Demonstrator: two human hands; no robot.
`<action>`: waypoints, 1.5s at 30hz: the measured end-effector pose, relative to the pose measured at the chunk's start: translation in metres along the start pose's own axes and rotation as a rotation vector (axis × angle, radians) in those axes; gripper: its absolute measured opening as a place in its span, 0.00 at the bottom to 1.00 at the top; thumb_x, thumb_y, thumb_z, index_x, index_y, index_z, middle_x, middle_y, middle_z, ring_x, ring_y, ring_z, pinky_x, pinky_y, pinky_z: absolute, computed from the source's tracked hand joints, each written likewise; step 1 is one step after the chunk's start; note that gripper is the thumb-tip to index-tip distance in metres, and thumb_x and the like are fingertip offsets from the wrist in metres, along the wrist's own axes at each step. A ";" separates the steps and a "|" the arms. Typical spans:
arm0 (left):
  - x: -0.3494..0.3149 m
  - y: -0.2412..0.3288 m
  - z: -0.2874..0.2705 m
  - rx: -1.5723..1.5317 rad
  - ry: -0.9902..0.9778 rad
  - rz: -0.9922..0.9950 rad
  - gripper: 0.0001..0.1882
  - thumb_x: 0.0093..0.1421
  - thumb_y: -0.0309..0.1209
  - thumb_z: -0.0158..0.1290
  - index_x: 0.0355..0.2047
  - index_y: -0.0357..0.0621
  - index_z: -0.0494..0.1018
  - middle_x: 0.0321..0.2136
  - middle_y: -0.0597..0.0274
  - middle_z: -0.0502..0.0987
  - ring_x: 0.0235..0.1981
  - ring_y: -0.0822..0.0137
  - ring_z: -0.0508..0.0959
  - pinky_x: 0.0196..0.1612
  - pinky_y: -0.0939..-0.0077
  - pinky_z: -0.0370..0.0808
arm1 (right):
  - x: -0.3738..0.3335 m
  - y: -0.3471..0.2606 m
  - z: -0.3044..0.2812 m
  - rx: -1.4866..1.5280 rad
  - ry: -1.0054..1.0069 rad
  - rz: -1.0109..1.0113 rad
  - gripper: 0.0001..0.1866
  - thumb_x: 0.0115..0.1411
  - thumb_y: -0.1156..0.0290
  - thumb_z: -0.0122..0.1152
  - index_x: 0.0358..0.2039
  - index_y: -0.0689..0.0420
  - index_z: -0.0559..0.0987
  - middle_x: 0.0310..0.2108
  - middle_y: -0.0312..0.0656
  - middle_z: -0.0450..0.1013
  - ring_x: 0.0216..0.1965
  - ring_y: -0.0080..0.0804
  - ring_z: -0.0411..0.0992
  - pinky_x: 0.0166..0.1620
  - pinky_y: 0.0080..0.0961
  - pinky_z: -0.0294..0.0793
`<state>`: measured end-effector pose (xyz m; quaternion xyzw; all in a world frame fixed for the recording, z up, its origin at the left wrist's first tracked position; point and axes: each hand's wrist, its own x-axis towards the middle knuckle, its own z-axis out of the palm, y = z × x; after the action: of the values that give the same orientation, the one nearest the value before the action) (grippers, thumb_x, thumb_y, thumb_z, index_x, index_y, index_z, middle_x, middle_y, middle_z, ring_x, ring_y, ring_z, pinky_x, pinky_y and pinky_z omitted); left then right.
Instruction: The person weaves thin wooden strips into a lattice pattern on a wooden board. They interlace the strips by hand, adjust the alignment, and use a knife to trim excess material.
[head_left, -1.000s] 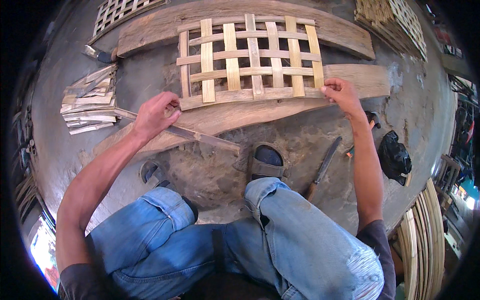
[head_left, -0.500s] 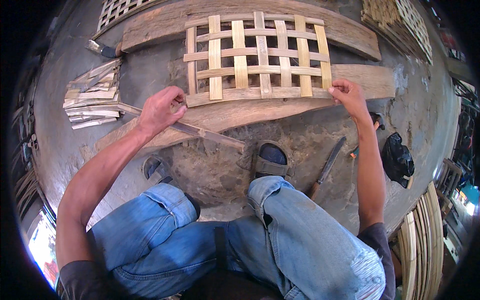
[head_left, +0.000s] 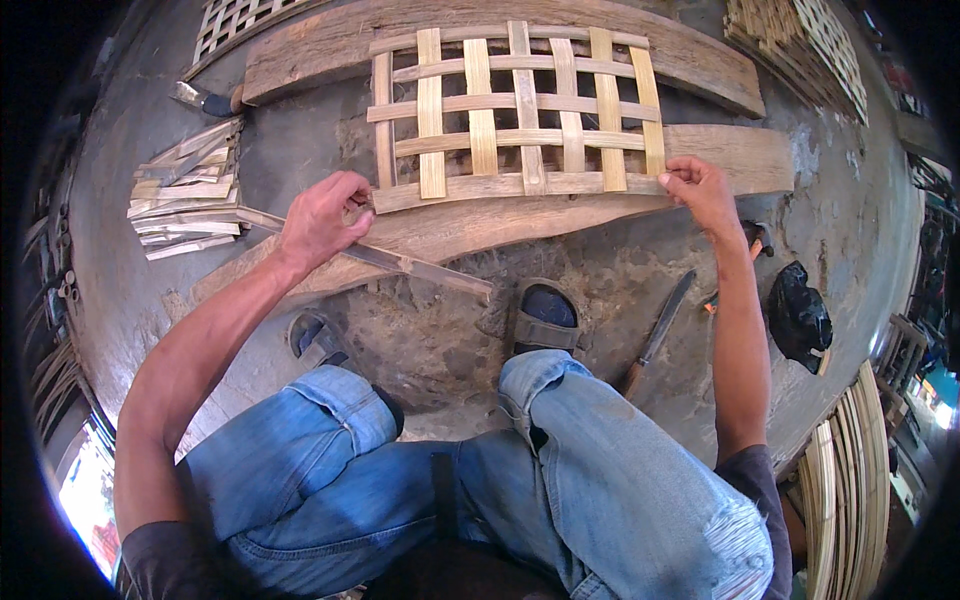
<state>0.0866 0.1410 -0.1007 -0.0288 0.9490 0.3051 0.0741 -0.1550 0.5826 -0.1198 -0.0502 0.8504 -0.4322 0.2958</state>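
We have the woven lattice (head_left: pixel 525 105) spread above two wooden planks, just beyond and between our hands. Our right hand (head_left: pixel 702 198) pinches its near right corner between thumb and fingers. Our left hand (head_left: pixel 325 222), fingers curled, sits at the near left corner; whether it grips there, we cannot quite tell.

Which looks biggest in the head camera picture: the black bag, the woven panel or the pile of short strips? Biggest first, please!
1. Woven panel, clearly largest
2. Pile of short strips
3. Black bag, smallest
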 end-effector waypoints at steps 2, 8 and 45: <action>-0.001 -0.001 0.000 -0.003 0.003 -0.001 0.13 0.49 0.26 0.61 0.35 0.43 0.71 0.32 0.59 0.76 0.33 0.62 0.80 0.36 0.70 0.77 | 0.001 -0.001 0.000 -0.019 -0.008 0.015 0.15 0.53 0.71 0.67 0.40 0.64 0.79 0.26 0.36 0.75 0.24 0.19 0.69 0.29 0.18 0.68; 0.002 -0.004 0.002 -0.022 -0.001 0.021 0.13 0.49 0.26 0.61 0.35 0.43 0.71 0.32 0.59 0.76 0.32 0.62 0.79 0.36 0.70 0.77 | 0.001 -0.002 -0.002 -0.041 -0.008 0.020 0.15 0.53 0.70 0.68 0.39 0.64 0.79 0.24 0.35 0.75 0.24 0.18 0.69 0.28 0.18 0.68; 0.000 -0.006 0.000 -0.097 -0.031 -0.015 0.16 0.49 0.27 0.65 0.38 0.41 0.74 0.32 0.59 0.76 0.32 0.66 0.79 0.37 0.75 0.77 | -0.028 0.010 0.006 -0.126 0.162 -0.091 0.19 0.49 0.76 0.68 0.43 0.62 0.80 0.33 0.39 0.78 0.32 0.22 0.76 0.38 0.20 0.76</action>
<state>0.0874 0.1365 -0.1039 -0.0348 0.9316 0.3505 0.0898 -0.1266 0.5942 -0.1173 -0.0721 0.8938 -0.3935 0.2025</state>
